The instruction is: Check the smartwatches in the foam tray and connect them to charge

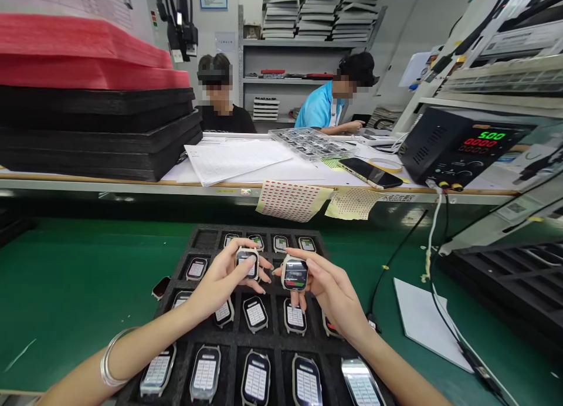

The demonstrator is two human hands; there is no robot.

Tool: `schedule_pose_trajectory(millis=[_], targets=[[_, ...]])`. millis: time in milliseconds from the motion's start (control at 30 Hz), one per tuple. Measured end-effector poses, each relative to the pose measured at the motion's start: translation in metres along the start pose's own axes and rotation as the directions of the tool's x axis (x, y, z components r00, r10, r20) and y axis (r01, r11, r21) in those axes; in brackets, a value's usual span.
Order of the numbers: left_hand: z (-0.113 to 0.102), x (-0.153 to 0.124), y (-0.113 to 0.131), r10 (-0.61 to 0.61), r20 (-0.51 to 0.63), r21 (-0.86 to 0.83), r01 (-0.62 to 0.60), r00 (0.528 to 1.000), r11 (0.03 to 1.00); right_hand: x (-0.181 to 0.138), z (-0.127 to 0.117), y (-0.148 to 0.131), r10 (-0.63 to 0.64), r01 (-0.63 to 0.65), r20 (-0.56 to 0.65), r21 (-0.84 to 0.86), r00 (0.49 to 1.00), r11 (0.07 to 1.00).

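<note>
My left hand (pixel 233 271) is closed around a strapless smartwatch (pixel 247 261), its thumb lying across the lit screen. In my right hand (pixel 328 283) I grip a second smartwatch (pixel 295 275) by its edges; its screen shows a dark picture with red and green at the bottom. Both hands are above a black foam tray (pixel 229 338) with square pockets. Several more watches lie face up in the pockets, many with lit white grid screens, such as a watch (pixel 255 378) in the front row. My forearms and hands hide some pockets.
A dark watch (pixel 161 288) lies left of the tray on the green mat (pixel 88 277). To the right are cables and a white pad (pixel 428 324). A raised shelf holds a power supply (pixel 466 145), a phone (pixel 370 172) and stacked foam trays (pixel 88 136). Two people sit beyond.
</note>
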State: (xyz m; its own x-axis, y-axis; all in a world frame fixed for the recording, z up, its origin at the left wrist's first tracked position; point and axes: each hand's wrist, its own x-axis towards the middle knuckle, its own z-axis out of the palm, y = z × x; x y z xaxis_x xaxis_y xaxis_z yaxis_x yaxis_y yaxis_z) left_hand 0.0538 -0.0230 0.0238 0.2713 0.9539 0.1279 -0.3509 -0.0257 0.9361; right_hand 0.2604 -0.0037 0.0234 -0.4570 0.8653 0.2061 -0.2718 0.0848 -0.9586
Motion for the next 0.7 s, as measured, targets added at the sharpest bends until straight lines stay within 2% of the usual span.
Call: schedule_pose_trajectory(millis=[200,400,533,600,700], targets=[[-0.001,-0.002,0.0,-0.042,0.01,-0.162,0.043,0.999,0.986,0.0,-0.002,-0.001,-0.01,0.01,-0.001,-0.048,1.0,0.999],[0.001,-0.005,-0.003,-0.07,0.025,-0.184,0.073,0.997,0.98,0.001,0.003,-0.003,-0.014,0.004,-0.07,-0.136,0.997,0.991],[0.002,-0.006,-0.005,-0.071,0.05,-0.165,0.078,0.996,0.983,-0.01,0.015,-0.017,-0.058,0.036,-0.129,-0.167,0.99,0.985],[0.003,-0.007,-0.004,-0.068,0.063,-0.145,0.076,0.996,0.986,-0.024,0.021,-0.03,-0.07,0.066,-0.032,-0.124,0.997,0.99],[0.005,-0.008,-0.003,-0.064,0.071,-0.1,0.071,0.995,0.992,-0.049,0.031,-0.052,-0.094,0.113,0.259,-0.058,0.961,0.992]])
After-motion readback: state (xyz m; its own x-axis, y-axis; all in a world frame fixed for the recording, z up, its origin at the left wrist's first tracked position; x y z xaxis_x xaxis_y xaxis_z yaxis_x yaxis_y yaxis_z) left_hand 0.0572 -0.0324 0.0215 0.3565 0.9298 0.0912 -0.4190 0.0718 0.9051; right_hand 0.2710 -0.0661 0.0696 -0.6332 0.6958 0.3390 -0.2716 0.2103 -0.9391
